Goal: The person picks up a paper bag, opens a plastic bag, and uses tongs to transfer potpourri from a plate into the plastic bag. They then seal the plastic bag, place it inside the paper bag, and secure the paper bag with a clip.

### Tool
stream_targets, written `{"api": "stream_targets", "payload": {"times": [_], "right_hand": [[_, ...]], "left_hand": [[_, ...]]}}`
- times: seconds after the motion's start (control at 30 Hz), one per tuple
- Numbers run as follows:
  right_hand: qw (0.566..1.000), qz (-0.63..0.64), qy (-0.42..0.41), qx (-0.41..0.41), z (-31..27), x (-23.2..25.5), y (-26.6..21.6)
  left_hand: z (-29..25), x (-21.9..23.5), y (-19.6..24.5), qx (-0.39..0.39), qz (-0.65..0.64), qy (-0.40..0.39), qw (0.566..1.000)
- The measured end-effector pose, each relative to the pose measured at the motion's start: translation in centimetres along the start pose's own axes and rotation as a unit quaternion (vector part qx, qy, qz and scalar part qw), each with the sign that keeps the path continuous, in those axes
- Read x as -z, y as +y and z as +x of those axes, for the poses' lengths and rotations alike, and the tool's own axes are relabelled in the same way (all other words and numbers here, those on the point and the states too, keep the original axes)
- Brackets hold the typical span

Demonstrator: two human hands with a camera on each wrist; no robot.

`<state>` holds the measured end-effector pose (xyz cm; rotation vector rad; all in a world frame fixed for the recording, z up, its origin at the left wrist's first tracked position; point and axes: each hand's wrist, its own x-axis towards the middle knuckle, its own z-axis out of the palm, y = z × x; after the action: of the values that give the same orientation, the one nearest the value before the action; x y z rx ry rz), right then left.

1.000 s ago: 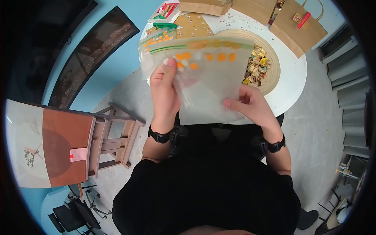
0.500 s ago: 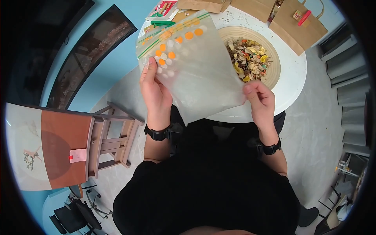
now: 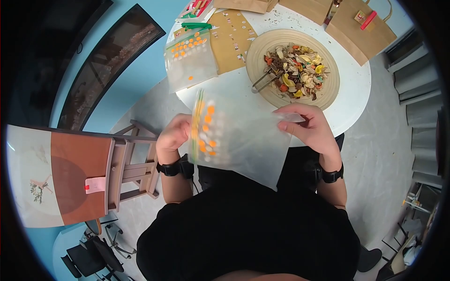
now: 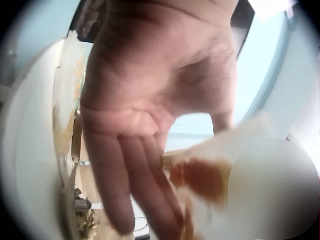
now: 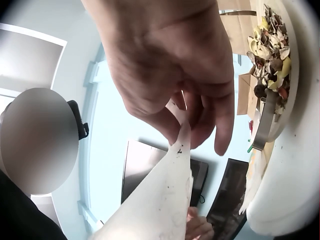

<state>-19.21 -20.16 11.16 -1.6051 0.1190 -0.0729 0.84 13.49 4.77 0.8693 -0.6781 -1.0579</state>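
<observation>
Largest first: I have the white round table (image 3: 354,93) ahead, with the round beige ridged plate (image 3: 255,51) of multicoloured dried petals and pods on its far right part. The translucent plastic zip bag with orange and white dots (image 3: 243,145) is in the air over the table's near edge and the person's lap, spread between the two hands. Its mouth points left; its long axis, as I read it, runs left to right, the right part slanting a little nearer, with one loose corner hanging toward the lap.

A second dotted plastic zip bag (image 3: 192,70) lies on the far left of the table. The left hand (image 3: 173,133) is nearer the mouth, its fingers meeting that edge; blur means I cannot tell whether they pinch it. The right hand (image 3: 310,129) pinches the far right corner between thumb and fingers, so the bag lies left of those fingertips. The metal tongs (image 5: 265,122) rest on the plate's near left rim. The narrow green and yellow seal strip (image 3: 195,124) runs near to far, crosswise to the bag's length.
</observation>
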Motion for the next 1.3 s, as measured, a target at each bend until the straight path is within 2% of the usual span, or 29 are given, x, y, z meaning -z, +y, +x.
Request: {"api": "stream_targets", "payload": {"times": [0.03,0.1,0.13,0.27,0.33,0.4,0.43,0.5,0.57,0.6,0.67,0.7,0.73,0.83,0.87,0.97,1.03,1.1,1.17,1.2,1.27,1.3], "right_hand": [[0.999,-0.027,-0.024,-0.006,0.2,-0.1,-0.4],[1.000,0.008,-0.004,-0.029,0.6,-0.3,0.2],[0.999,0.025,0.005,-0.039,0.9,-0.3,0.7],[0.990,0.083,0.112,0.006,1.6,-0.3,1.9],[0.991,0.091,0.098,0.016,1.8,-1.2,1.3],[0.999,-0.008,0.045,-0.024,1.5,-1.0,2.9],[0.997,0.026,0.054,-0.038,1.3,-1.3,2.8],[0.991,0.092,0.071,-0.066,1.5,-1.8,2.4],[0.982,0.114,0.150,-0.006,2.1,-2.2,3.2],[0.973,0.132,0.187,0.019,2.5,-2.4,3.9],[0.951,0.146,0.270,0.045,3.2,-3.1,4.5],[0.944,0.168,0.280,0.049,3.5,-3.7,4.6],[0.936,0.191,0.290,0.051,3.7,-4.4,4.7],[0.929,0.250,0.270,0.039,4.0,-5.1,5.8],[0.932,0.255,0.257,0.024,4.0,-5.1,5.9],[0.945,0.274,0.180,0.004,3.9,-4.5,4.4],[0.954,0.263,0.143,0.000,4.2,-3.8,4.1],[0.960,0.240,0.140,0.006,4.1,-3.2,3.2],[0.963,0.226,0.147,0.015,4.1,-2.6,2.9],[0.963,0.222,0.154,0.019,3.9,-2.2,3.0],[0.961,0.214,0.174,0.022,3.4,-1.6,3.2],[0.959,0.210,0.189,0.023,3.1,-1.2,3.5]], "left_hand": [[0.2,-0.5,0.2,0.036,0.080,0.066,0.994],[1.1,-1.7,0.2,0.106,0.236,0.196,0.946],[1.4,-2.0,0.1,0.048,0.186,0.235,0.953],[2.0,-3.1,1.2,-0.021,0.087,0.234,0.968],[2.2,-3.2,0.8,-0.039,0.071,0.240,0.967],[2.0,-2.6,0.6,-0.057,0.112,0.251,0.960],[1.8,-2.0,0.4,-0.067,0.132,0.257,0.955],[0.9,0.4,0.3,-0.122,0.048,0.209,0.969],[1.2,-0.6,0.9,-0.194,-0.064,0.164,0.965],[1.0,-0.1,0.4,-0.172,-0.095,0.113,0.974],[1.4,-1.3,-1.8,-0.165,-0.142,0.138,0.966],[1.8,-2.2,-2.8,-0.162,-0.166,0.149,0.961],[2.1,-3.1,-3.2,-0.160,-0.148,0.153,0.964],[2.6,-0.8,-4.4,-0.122,-0.021,0.254,0.959],[3.0,-0.2,-3.5,-0.094,-0.041,0.292,0.951],[3.8,2.1,1.0,-0.082,0.042,0.288,0.953],[4.7,5.2,4.4,-0.072,0.072,0.279,0.955],[6.3,7.5,8.8,-0.004,0.161,0.271,0.949],[8.4,11.0,11.2,0.026,0.289,0.306,0.907],[9.6,12.6,11.6,-0.002,0.390,0.359,0.848],[11.2,14.3,11.8,-0.057,0.570,0.451,0.684],[11.1,14.8,11.2,-0.073,0.604,0.456,0.650]]}}
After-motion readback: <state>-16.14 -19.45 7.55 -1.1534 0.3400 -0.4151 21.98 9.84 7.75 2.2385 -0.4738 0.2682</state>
